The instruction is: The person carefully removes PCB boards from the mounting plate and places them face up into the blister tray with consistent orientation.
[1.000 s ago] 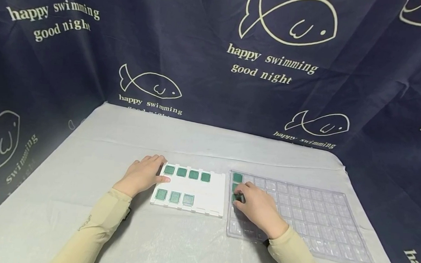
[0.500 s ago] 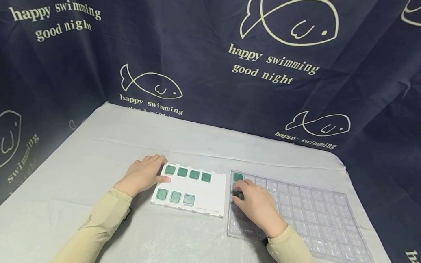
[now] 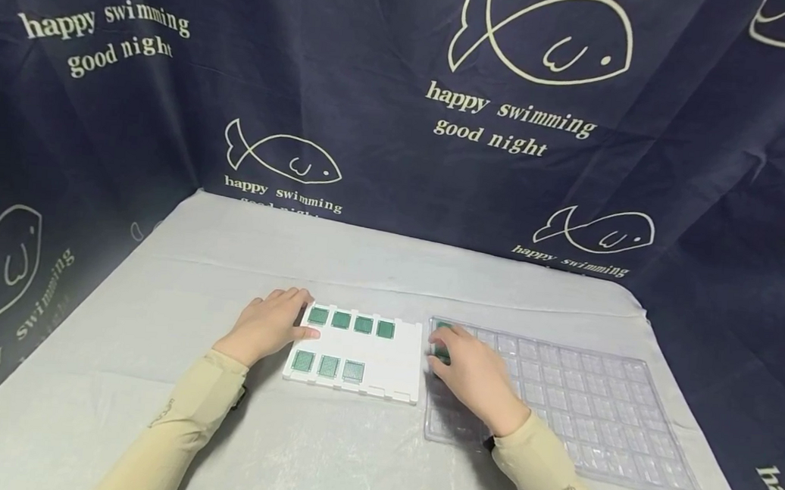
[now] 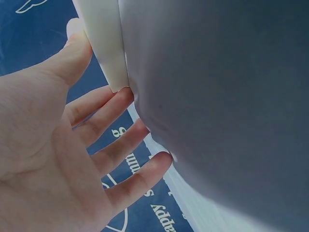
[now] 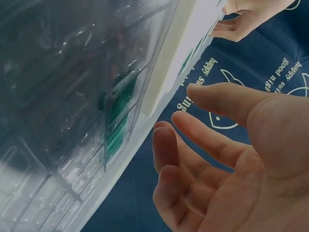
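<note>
- Left hand point(image 3: 267, 326), fingers extended, is touching the left edge of the white board point(image 3: 365, 349).
- Right hand point(image 3: 476, 368), thumb and fingers parted, is hovering over the clear tray point(image 3: 581, 383).
- Green squares point(image 3: 363, 324) are lying on the board and in the tray's left column.

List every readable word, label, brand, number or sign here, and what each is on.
"happy swimming": on the navy curtain, repeated.
"good night": on the same curtain, under those words.
Left sleeve and right sleeve: lettering too small or blurred to read.
White holder, green boards, clear tray: no readable text.
</note>
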`<control>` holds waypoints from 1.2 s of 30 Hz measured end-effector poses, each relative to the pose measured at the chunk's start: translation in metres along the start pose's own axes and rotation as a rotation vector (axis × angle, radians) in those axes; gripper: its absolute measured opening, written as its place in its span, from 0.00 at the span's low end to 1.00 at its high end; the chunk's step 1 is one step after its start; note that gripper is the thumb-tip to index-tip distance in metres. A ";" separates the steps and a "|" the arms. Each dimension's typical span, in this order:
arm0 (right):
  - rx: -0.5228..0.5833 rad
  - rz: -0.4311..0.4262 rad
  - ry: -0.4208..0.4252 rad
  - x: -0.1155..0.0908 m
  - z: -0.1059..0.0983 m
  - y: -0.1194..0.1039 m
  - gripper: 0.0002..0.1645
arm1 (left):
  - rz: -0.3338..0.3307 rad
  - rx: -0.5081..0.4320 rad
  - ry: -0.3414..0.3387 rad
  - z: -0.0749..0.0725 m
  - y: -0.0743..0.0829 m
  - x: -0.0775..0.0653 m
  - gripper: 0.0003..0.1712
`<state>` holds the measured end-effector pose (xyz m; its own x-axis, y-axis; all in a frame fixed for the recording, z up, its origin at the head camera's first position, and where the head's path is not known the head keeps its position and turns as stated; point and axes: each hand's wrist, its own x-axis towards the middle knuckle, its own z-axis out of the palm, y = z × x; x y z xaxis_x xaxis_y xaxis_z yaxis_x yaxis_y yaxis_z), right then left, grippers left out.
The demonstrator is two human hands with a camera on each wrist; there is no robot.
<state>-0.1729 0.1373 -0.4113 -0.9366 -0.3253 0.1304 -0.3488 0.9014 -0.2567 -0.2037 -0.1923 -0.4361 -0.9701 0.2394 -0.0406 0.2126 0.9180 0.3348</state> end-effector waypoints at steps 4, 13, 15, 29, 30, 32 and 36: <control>0.002 -0.001 0.003 0.003 0.000 -0.001 0.16 | 0.000 -0.002 -0.001 0.000 0.000 0.001 0.34; -0.016 -0.029 0.019 0.014 0.000 -0.010 0.15 | -0.005 0.001 -0.001 0.000 0.001 0.000 0.34; -0.010 -0.044 0.027 0.016 0.000 -0.013 0.15 | -0.003 0.001 -0.001 -0.001 0.002 -0.001 0.33; 0.003 -0.151 0.013 0.040 0.008 -0.026 0.15 | 0.004 0.005 -0.001 -0.005 0.004 -0.002 0.33; -0.005 -0.154 0.013 0.041 0.010 -0.027 0.15 | 0.004 0.005 -0.002 -0.005 0.004 -0.001 0.33; -0.019 -0.156 0.003 0.043 0.013 -0.028 0.15 | 0.006 0.005 -0.005 -0.005 0.004 -0.001 0.33; -0.024 -0.137 -0.056 0.046 0.016 -0.031 0.16 | 0.009 0.004 -0.003 -0.004 0.005 -0.002 0.34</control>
<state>-0.2052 0.0895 -0.4130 -0.8808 -0.4610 0.1084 -0.4735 0.8538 -0.2166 -0.2016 -0.1897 -0.4304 -0.9677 0.2487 -0.0409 0.2216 0.9169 0.3318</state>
